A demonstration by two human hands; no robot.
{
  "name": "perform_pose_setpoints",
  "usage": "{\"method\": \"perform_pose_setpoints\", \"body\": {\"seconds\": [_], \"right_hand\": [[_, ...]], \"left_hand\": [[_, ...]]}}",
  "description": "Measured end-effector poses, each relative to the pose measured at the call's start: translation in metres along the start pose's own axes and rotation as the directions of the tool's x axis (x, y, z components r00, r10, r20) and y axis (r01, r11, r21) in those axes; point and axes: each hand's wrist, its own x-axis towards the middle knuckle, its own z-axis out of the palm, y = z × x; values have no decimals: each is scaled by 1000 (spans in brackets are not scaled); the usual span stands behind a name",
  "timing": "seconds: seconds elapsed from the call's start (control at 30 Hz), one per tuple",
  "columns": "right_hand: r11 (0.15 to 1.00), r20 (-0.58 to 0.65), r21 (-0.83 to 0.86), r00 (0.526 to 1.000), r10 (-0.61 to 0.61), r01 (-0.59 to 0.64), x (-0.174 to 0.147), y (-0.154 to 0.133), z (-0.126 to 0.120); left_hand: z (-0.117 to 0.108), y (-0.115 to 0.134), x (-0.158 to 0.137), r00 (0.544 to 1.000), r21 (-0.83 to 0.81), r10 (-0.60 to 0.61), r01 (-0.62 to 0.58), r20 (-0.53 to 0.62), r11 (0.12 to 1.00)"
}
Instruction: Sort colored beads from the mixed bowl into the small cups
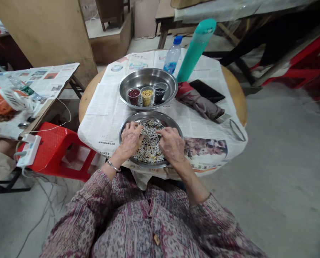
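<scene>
A steel basin [157, 115] in front of me holds a spread of mixed grains and beans [150, 143], mostly white with dark, red and yellow ones. Over its left side my left hand [132, 138] is closed, fingers curled with the tips at the grains. At the right side my right hand [173, 145] has thumb and index finger pinched together above the grains. Anything between either hand's fingertips is too small to make out. Behind, a second steel basin [149, 73] holds a cup of red beans [133, 96], a cup of yellow beans [147, 96] and a cup of black beans [159, 94].
Newspaper [103, 104] covers the round table [240, 96]. A water bottle [173, 55], a tall green bottle [194, 52], a folded umbrella [199, 101] and a dark flat case [207, 90] lie or stand beyond. On the left, a red stool [55, 150] carries a power strip [29, 150].
</scene>
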Motion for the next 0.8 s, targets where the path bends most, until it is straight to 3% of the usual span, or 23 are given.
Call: {"method": "perform_pose_setpoints", "body": {"seconds": [0.1, 0.2, 0.33, 0.5, 0.67, 0.8], "right_hand": [[990, -77, 129, 995, 63, -52, 2, 2, -1], [957, -130, 277, 983, 126, -86, 4, 5, 0], [927, -143, 359, 975, 168, -107, 5, 9, 0], [915, -162, 387, 969, 187, -112, 5, 10, -3], [906, -140, 404, 971, 196, -125, 4, 9, -2], [915, -150, 389, 972, 179, -109, 5, 9, -1]], "left_hand": [[-10, -3, -11, 999, 43, 19, -22, 47, 999], [-22, 0, -25, 970, 17, 176, -182, 170, 983], [-31, 14, -30, 842, -109, 449, -437, 298, 893], [-14, 36, -10, 730, -147, 594, -582, 337, 799], [7, 45, 2, 721, -182, 606, -581, 336, 793], [-2, 32, 1, 754, -89, 540, -551, 374, 830]]}}
